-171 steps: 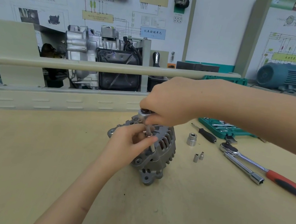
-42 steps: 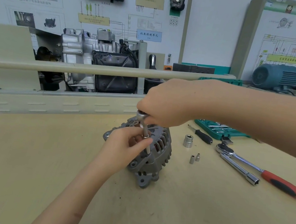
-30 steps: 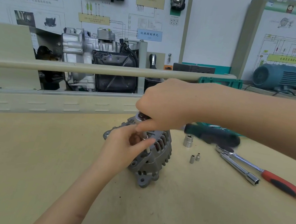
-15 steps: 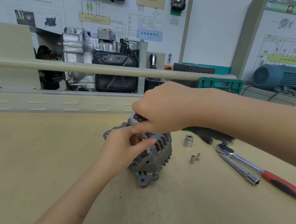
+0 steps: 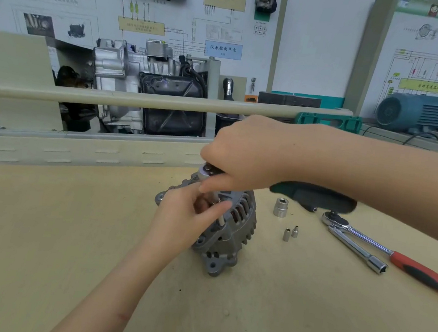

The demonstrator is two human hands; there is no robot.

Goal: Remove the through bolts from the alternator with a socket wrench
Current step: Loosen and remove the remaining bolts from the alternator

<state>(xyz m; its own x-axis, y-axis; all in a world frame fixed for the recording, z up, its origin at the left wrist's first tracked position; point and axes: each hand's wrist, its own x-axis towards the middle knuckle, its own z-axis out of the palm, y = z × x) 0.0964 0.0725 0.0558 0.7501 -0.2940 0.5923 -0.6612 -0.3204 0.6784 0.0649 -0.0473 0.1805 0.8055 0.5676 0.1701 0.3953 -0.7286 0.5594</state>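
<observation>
With the alternator [image 5: 227, 229] at frame centre on the tabletop [image 5: 35, 239], right hand [image 5: 244, 152] gripping the socket wrench [image 5: 210, 170], left hand [image 5: 187, 218] pinching its extension [image 5: 219, 210], a tilted swing could slip the socket off the bolt.

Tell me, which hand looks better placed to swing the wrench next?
The right hand, most likely: it grips the socket wrench at its head atop the alternator. The left hand pinches the extension bar below, seemingly steadying it.

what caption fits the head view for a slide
Right hand grips a small ratchet wrench atop the alternator while the left hand pinches its extension bar.
</observation>
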